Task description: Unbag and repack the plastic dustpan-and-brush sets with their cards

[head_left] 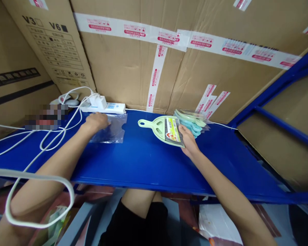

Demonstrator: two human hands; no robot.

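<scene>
My right hand grips a pale green mini dustpan and brush set by its wide bristle end. The set's handle, with a hanging hole, points left, and a colourful printed label covers part of the dark bristles. On the blue table, a clear plastic bag lies flat. My left hand is closed at the bag's upper left part, with the fingertips partly hidden. Behind my right hand is a pile of bagged dustpan sets in light green and light blue.
A white power strip with a plugged-in adapter stands at the table's back left. White cables loop over the left side and across my left forearm. Cardboard walls close off the back. A blue metal frame rises at right.
</scene>
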